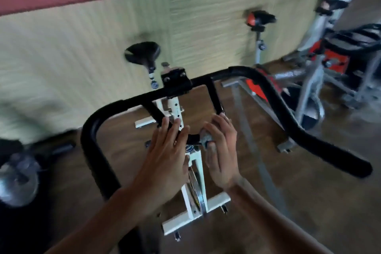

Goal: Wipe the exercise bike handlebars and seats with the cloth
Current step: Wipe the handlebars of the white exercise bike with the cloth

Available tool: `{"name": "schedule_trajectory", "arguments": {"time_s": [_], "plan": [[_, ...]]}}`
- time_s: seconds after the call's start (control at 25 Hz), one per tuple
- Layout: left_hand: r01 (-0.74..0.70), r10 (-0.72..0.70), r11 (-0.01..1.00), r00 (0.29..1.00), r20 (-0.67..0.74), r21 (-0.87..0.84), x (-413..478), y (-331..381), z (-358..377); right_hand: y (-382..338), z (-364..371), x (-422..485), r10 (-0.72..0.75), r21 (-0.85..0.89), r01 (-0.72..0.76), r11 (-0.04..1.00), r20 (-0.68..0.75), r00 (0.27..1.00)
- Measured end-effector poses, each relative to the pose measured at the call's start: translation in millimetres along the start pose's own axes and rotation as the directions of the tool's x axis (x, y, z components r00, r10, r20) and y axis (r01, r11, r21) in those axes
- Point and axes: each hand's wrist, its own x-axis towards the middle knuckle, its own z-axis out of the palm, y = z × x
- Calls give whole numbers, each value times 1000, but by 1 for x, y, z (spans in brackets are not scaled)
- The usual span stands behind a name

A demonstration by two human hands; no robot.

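A white exercise bike stands right below me, with wide black padded handlebars and a black seat at its far end by the wall. My left hand lies flat with fingers apart over the inner loop bar of the handlebars. My right hand is curled around a small grey cloth, pressed against the short black crossbar between my hands.
A red and grey exercise bike with a red-black seat stands to the right, another seat behind it. A dark machine with a metal disc sits at the left. A pale panelled wall runs behind; the floor is brown.
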Motion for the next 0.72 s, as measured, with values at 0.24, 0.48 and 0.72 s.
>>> {"name": "schedule_trajectory", "arguments": {"time_s": [0.24,0.48,0.72], "plan": [[178,-204,969,966,155,170,3,29,-17,12,-9,10,56,165,-81,983,150,987],[298,-335,926,932,140,232,5,66,-14,25,-20,20,-24,229,-29,973,225,974],[523,-513,847,851,-113,93,18,115,19,40,-23,27,-98,360,0,933,255,962]]}}
